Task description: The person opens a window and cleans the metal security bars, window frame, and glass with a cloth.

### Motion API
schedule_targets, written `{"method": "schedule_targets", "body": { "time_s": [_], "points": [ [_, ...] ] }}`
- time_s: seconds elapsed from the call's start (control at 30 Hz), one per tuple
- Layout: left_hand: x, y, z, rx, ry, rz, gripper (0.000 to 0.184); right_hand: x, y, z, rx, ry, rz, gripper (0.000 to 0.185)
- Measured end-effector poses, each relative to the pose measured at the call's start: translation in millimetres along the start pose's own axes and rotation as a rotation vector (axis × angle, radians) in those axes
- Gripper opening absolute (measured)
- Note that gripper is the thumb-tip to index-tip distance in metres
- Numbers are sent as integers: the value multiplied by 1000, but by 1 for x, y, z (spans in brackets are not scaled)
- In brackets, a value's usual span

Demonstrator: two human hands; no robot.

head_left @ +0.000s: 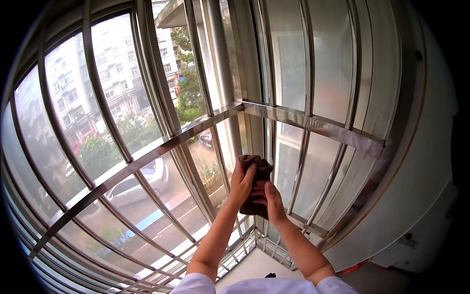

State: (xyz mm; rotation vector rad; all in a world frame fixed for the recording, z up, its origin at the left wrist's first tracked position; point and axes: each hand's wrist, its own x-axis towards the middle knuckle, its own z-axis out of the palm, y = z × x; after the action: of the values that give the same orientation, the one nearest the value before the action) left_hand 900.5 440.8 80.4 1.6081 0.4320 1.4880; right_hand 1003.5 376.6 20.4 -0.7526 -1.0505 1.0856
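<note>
A crumpled dark brown cloth (pixel 255 208) is held out in front of me, near the corner of the barred window. My left hand (pixel 242 182) is closed on its upper left part, the thumb lying over the fabric. On the cloth's right side is my right hand (pixel 274 200), its fingers curled behind and into the folds and its thumb pointing up. Part of the cloth hangs below both hands. Some of the fingertips are hidden by the fabric.
Shiny metal bars (pixel 100 93) and a horizontal rail (pixel 132 165) line both window sides and meet at a corner. Outside are a parked car (pixel 139 181), trees and a building (pixel 88 73). A pale wall panel (pixel 416 196) stands at right, with a ribbed white object (pixel 391 252) low beside it.
</note>
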Motion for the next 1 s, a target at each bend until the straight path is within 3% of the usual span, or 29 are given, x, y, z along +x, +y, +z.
{"method": "schedule_targets", "body": {
  "time_s": [0.1,0.17,0.23,0.27,0.33,0.37,0.43,0.5,0.57,0.63,0.67,0.7,0.77,0.8,0.87,0.9,0.97,1.0],
  "points": [
    [-27,-7,0,183,-82,-28,25,-1,11,2,371,-45,240,65],
    [-32,-5,-5,339,-271,-19,26,6,21,-3,446,31,274,56],
    [-32,16,-6,614,-456,88,26,23,40,-10,669,-82,29,47],
    [-29,22,-11,615,-460,85,26,24,40,-9,745,17,44,29],
    [-21,32,-26,1007,-665,-38,30,36,43,1,634,96,10,23],
    [-15,38,-38,1124,-656,262,20,44,43,6,516,171,-28,19],
    [6,75,-36,1272,-379,491,14,59,31,24,262,276,-81,18],
    [34,101,-33,1305,-139,583,13,97,50,27,-44,352,-291,15],
    [69,112,-35,1435,83,849,23,130,38,34,-56,276,-658,6],
    [96,106,-37,1519,360,893,40,154,28,37,-86,276,-613,14],
    [109,101,-45,1625,396,877,63,165,24,37,-76,278,-619,14],
    [117,99,-44,1627,394,887,63,177,21,34,-177,262,-583,21],
    [130,92,-38,1839,556,597,77,203,16,32,-274,247,-553,28],
    [132,92,-34,1880,501,386,89,216,12,32,-288,279,-610,35],
    [138,78,-40,2008,533,395,84,233,-14,39,-215,288,-884,46],
    [136,78,-39,2026,540,399,80,232,-30,45,-210,293,-882,46],
    [138,74,-44,2060,535,492,74,235,-47,53,152,114,-606,37],
    [138,74,-46,2083,537,586,68,244,-45,48,-6,173,-619,28]
  ]
}}
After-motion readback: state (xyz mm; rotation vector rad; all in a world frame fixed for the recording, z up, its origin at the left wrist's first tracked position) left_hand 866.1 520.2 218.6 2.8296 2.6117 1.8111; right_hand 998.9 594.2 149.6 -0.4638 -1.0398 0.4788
